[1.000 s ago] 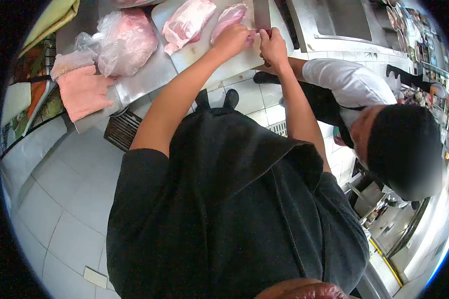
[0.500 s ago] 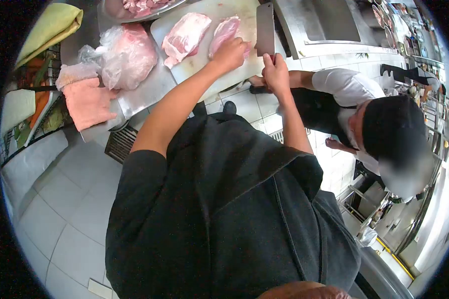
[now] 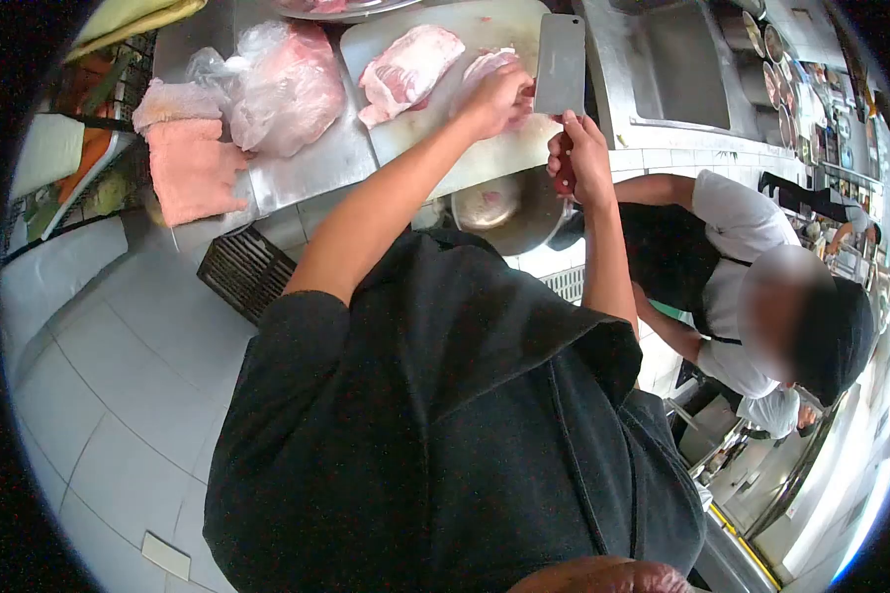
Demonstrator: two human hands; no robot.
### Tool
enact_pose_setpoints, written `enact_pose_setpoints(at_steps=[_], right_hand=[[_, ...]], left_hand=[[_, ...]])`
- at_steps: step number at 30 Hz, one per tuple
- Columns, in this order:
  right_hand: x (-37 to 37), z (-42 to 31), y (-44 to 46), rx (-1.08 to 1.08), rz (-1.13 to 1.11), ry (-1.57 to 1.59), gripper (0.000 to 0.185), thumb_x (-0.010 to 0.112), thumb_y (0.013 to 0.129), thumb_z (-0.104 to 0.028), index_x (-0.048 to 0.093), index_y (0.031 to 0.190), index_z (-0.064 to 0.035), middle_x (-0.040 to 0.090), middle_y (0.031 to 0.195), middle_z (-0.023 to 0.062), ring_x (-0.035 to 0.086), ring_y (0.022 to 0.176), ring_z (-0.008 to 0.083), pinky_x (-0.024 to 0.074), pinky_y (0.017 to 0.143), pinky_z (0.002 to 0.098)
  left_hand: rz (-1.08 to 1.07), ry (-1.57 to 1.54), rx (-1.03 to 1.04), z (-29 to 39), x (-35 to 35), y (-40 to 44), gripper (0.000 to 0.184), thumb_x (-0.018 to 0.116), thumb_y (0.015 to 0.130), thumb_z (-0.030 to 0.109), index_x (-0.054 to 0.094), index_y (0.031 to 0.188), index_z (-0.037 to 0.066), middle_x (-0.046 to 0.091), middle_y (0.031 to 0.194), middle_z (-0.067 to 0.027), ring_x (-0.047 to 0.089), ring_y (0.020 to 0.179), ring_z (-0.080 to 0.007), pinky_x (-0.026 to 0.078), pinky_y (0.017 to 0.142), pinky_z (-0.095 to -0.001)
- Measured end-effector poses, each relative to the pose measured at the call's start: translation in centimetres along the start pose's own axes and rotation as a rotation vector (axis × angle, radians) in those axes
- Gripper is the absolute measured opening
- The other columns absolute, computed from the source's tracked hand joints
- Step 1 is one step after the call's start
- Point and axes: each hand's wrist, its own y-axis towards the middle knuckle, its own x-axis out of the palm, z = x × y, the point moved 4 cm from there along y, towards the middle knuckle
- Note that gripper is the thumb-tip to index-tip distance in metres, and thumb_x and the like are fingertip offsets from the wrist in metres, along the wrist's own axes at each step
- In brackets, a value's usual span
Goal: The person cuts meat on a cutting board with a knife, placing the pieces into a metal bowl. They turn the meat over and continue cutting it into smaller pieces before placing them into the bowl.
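My right hand [image 3: 585,163] is closed around the red handle of a cleaver [image 3: 561,64]. Its broad grey blade points away from me, at the right end of the white cutting board [image 3: 420,153]. With curled fingers, my left hand [image 3: 496,101] grips a piece of raw meat [image 3: 488,64] on the board, just left of the blade. The hand hides part of that piece. Further left on the board lies a larger pale piece of raw meat [image 3: 410,69], touched by neither hand.
Left of the board are a plastic bag of meat [image 3: 289,94] and a pink cloth [image 3: 193,173]. A metal bowl [image 3: 356,12] stands behind. Below the board's front edge is a metal pot [image 3: 534,222]. A co-worker [image 3: 747,208] bends close on the right, near a sink [image 3: 677,69].
The view has shifted, and the cleaver's blade shows broader. A metal pot has come into sight beneath the board's edge, and the co-worker has turned. My left hand stays on the meat.
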Motion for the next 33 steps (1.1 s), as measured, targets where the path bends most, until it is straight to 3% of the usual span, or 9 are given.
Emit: enact_pose_setpoints(at_steps=[1,4,7,10,13,16,22,28,33], right_hand=[[0.1,0.0,0.0,0.001,-0.012,0.01,0.031,0.049,0.104,-0.033,0.052,0.111,-0.0028,0.051,0.066,0.0039,0.049,0.047,0.0135,0.042,0.043,0.0287],[0.1,0.0,-0.1,-0.001,-0.037,0.039,0.031,0.049,0.104,-0.033,0.052,0.11,-0.0024,0.051,0.065,0.004,0.049,0.047,0.0135,0.0424,0.044,0.0287],[-0.5,0.2,-0.2,-0.005,-0.034,0.031,0.031,0.05,0.104,-0.033,0.052,0.11,-0.003,0.052,0.064,0.0038,0.048,0.046,0.0136,0.0415,0.043,0.0285],[-0.9,-0.3,-1.0,0.013,0.028,-0.034,0.03,0.051,0.103,-0.034,0.053,0.11,-0.0049,0.052,0.064,0.0031,0.049,0.045,0.0133,0.0375,0.038,0.0288],[-1.8,-1.0,-1.8,0.043,0.103,-0.077,0.03,0.052,0.102,-0.035,0.053,0.109,-0.0068,0.052,0.064,0.0025,0.049,0.043,0.0128,0.0325,0.033,0.0288],[-3.4,-0.2,-1.3,0.007,0.137,-0.046,0.028,0.052,0.102,-0.035,0.052,0.106,-0.0073,0.052,0.064,0.0025,0.05,0.043,0.0128,0.0315,0.032,0.0289],[-5.4,0.4,-1.2,-0.025,0.196,-0.088,0.024,0.053,0.102,-0.03,0.051,0.1,-0.0063,0.053,0.064,0.0038,0.05,0.043,0.0131,0.0361,0.036,0.0289],[-5.9,1.3,-1.9,-0.036,0.238,-0.124,0.023,0.053,0.102,-0.027,0.049,0.099,-0.0042,0.049,0.06,0.0036,0.046,0.039,0.0144,0.0311,0.035,0.031],[-6.0,2.5,-2.2,-0.029,0.244,-0.179,0.024,0.053,0.102,-0.028,0.051,0.095,-0.0052,0.048,0.058,0.003,0.047,0.041,0.0144,0.0331,0.036,0.0317]], left_hand=[[-0.056,-0.236,-0.156,0.1,0.6,0.0,0.021,0.061,0.09,0.022,0.061,0.1,0.003,0.064,0.105,-0.0125,0.063,0.093,-0.0259,0.052,0.084,-0.0417],[-0.071,-0.416,-0.158,0.7,1.2,0.4,0.012,0.058,0.093,0.016,0.06,0.098,0.005,0.064,0.1,-0.0114,0.062,0.081,-0.0223,0.053,0.079,-0.0392],[-0.058,-0.326,-0.161,-0.3,0.7,1.8,0.01,0.06,0.091,0.012,0.06,0.098,0.004,0.064,0.089,-0.0091,0.062,0.077,-0.0209,0.052,0.078,-0.0365],[-0.218,-0.128,-0.083,-0.1,0.3,2.8,0.008,0.061,0.089,0.008,0.061,0.095,0.003,0.063,0.08,-0.0058,0.062,0.072,-0.0213,0.053,0.075,-0.0377],[-0.068,0.151,-0.032,0.5,0.7,1.1,0.017,0.063,0.089,0.01,0.066,0.101,-0.001,0.063,0.077,-0.0059,0.062,0.068,-0.0212,0.054,0.072,-0.0362],[0.068,0.947,0.284,1.7,1.4,0.2,0.029,0.065,0.085,0.012,0.068,0.111,-0.002,0.065,0.078,-0.0099,0.064,0.069,-0.0248,0.054,0.07,-0.0384],[-0.06,1.522,0.664,1.1,2.7,-0.6,0.036,0.063,0.08,0.012,0.07,0.114,0.003,0.067,0.095,-0.0171,0.064,0.092,-0.0345,0.051,0.089,-0.0429],[0.015,1.54,0.73,-0.4,1.9,-2.2,0.034,0.061,0.08,0.005,0.068,0.114,0.003,0.06,0.118,-0.0194,0.053,0.114,-0.0399,0.042,0.101,-0.0463],[-0.046,1.505,0.73,-0.4,1.4,-3.9,0.034,0.059,0.08,0.003,0.063,0.113,0.0,0.058,0.118,-0.0205,0.052,0.115,-0.0408,0.043,0.1,-0.0464]])
